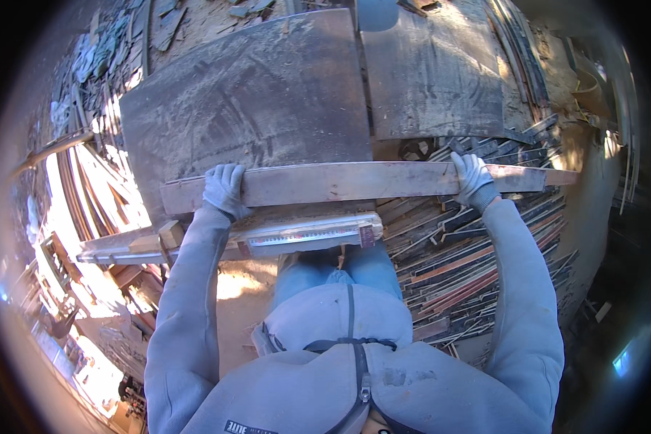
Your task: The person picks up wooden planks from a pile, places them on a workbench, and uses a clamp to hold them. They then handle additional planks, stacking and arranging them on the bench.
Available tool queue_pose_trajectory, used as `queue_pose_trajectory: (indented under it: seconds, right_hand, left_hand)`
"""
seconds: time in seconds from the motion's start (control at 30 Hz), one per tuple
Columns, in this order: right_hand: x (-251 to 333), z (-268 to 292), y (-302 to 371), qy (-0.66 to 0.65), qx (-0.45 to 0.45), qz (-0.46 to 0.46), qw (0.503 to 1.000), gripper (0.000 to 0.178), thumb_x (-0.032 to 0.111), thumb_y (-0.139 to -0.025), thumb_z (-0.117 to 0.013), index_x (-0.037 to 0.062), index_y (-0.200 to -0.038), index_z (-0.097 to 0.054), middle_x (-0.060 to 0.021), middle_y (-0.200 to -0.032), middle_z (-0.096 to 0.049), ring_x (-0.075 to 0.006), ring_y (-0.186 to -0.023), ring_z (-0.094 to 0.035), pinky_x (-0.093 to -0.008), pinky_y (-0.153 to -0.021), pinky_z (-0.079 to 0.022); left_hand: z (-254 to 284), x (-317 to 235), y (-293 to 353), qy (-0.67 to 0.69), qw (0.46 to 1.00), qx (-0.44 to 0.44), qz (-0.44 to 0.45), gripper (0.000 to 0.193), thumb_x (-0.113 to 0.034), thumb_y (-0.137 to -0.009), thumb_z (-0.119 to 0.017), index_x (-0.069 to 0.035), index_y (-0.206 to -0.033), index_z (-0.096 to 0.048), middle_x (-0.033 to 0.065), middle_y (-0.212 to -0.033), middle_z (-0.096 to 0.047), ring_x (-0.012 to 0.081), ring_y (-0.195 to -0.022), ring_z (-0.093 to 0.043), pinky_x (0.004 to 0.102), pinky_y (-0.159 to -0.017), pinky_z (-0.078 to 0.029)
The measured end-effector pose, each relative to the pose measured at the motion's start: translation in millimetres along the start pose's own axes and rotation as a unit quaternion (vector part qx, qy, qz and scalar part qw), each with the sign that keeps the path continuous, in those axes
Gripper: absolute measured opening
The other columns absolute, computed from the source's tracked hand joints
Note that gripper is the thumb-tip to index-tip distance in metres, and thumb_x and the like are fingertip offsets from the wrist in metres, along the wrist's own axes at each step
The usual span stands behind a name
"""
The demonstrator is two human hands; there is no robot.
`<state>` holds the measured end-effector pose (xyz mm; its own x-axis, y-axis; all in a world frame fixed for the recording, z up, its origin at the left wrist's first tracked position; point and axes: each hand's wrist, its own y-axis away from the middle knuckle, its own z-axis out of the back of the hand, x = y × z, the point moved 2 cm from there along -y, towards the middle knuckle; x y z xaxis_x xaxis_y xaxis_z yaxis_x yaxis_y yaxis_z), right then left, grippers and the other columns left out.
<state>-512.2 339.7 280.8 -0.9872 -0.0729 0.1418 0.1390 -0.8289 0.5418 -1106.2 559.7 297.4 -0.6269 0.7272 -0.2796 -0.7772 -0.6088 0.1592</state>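
A long, pale wooden plank (347,182) lies crosswise in front of me, above the near part of a large dusty dark tabletop (246,101). My left hand (225,191), in a light work glove, is closed over the plank toward its left end. Farther right, my gloved right hand (474,181) grips the same plank from above, its fingers over the far edge. The plank's right end runs on past that hand. Between the plank and my body sits a strip with a ruled scale (304,237) along the table's front edge.
A second dark panel (434,79) lies beyond a narrow gap. Many thin wood strips (477,267) are heaped at the right. A small wood block (171,234) sits by a rail (116,249) at the left. Scraps and curved strips (87,192) lie farther left.
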Motion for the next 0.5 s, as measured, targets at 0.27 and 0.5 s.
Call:
queue_pose_trajectory:
  seconds: [0.27,0.5]
  right_hand:
    - [-26.4,-3.0,17.7,-0.018,-0.066,0.037,0.997,0.114,0.020,-0.056,-0.092,0.0015,-0.153,-0.034,-0.0265,-0.131,-0.051,-0.0473,-0.124,-0.051,-0.0547,-0.109,-0.042]
    - [-29.9,-19.3,29.0,0.013,-0.003,0.030,0.999,0.121,0.018,-0.053,-0.093,0.0033,-0.155,-0.031,-0.0254,-0.132,-0.051,-0.0477,-0.123,-0.051,-0.0555,-0.112,-0.039]
  left_hand:
    - [-2.2,-23.5,7.7,-0.027,0.983,0.161,0.086,0.107,-0.049,-0.053,-0.092,-0.005,-0.142,-0.050,0.0163,-0.130,-0.058,0.0369,-0.122,-0.056,0.0528,-0.107,-0.041]
    - [-2.6,-39.6,28.8,0.084,0.975,0.151,0.138,0.110,-0.073,-0.069,-0.082,-0.009,-0.152,-0.048,0.0203,-0.139,-0.056,0.0417,-0.135,-0.050,0.0554,-0.117,-0.036]
